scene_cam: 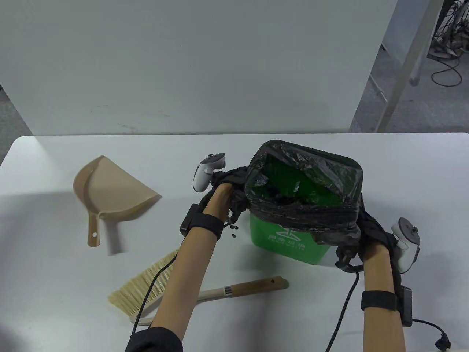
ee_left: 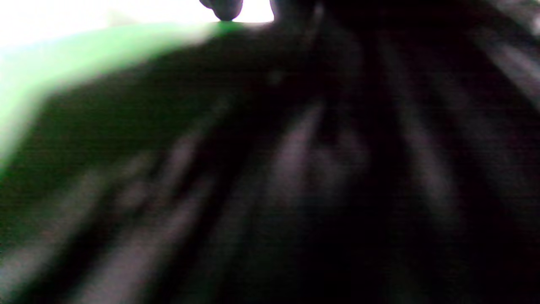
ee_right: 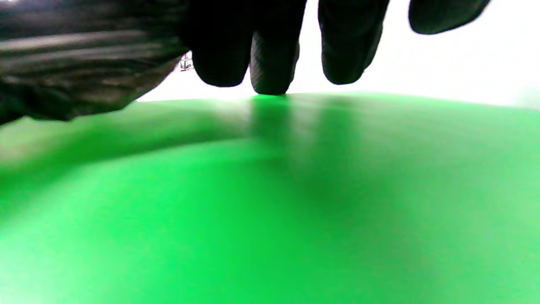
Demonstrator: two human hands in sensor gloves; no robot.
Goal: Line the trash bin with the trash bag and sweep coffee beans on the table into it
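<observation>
While beside bin (scene_cam: 289,238), brush (scene_cam: 198,289), dustpan (scene_cam: 110,190).

No legible text — bin (scene_cam: 289,234) label blurred

A white bench (scene_cam: 55,256) carries the things. Behind its far edge stands a white panel (scene_cam: 183,66). Past the far right corner, a grey metal leg (scene_cam: 403,73) rises from the grey floor (scene_cam: 439,106). Some dark cables (scene_cam: 449,71) lie on this floor near the top right corner of the table view.
</observation>
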